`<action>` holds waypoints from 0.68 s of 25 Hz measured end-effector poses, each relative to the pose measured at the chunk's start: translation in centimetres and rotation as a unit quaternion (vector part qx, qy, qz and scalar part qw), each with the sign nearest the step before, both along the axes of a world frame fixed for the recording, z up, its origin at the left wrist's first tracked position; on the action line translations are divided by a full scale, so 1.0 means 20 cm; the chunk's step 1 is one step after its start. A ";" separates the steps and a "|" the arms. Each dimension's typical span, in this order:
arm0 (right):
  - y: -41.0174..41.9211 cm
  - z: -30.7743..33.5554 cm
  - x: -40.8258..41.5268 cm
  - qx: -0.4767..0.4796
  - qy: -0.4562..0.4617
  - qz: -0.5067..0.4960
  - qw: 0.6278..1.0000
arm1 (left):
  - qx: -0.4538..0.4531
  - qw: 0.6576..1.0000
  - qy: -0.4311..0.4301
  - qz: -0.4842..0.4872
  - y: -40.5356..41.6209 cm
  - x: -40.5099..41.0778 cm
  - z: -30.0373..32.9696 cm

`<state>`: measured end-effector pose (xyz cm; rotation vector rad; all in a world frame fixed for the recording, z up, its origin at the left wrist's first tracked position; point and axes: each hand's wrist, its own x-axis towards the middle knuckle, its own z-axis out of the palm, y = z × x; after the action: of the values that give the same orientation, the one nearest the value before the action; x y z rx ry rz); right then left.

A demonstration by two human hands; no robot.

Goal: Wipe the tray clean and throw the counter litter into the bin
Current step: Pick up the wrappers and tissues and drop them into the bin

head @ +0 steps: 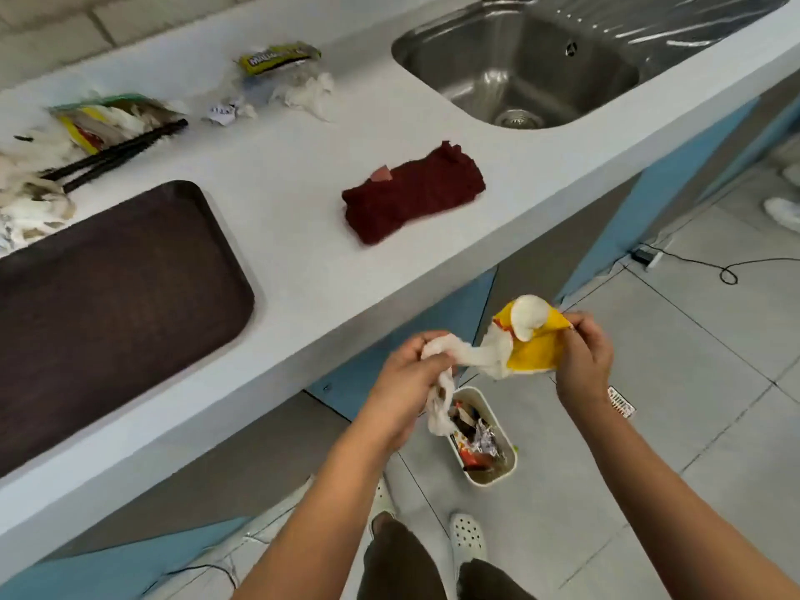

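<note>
Both hands, left hand (407, 374) and right hand (582, 361), grip white tissue (459, 361) and a yellow wrapper (534, 350) above the bin (485, 435), ready to drop.

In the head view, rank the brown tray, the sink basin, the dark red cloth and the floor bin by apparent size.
1. brown tray, though partly cropped and nearest.
2. sink basin.
3. dark red cloth.
4. floor bin, which is farther away and partly hidden.
</note>
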<state>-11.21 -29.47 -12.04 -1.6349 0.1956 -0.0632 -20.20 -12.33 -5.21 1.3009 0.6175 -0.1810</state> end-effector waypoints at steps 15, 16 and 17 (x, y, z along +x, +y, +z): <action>-0.37 -1.50 -0.41 -0.208 0.273 -0.095 0.934 | -0.038 0.923 0.370 0.098 -0.28 0.16 -1.56; -0.36 -1.59 -0.38 -0.217 0.261 -0.092 0.936 | -0.023 0.922 0.376 0.088 -0.29 0.18 -1.69; -0.36 -1.68 -0.37 -0.224 0.256 -0.087 0.936 | -0.010 0.921 0.383 0.076 -0.30 0.20 -1.81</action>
<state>-18.55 -36.64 -45.59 -2.0622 0.7734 0.2009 -16.29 -18.33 -41.35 1.1321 1.3743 -0.5808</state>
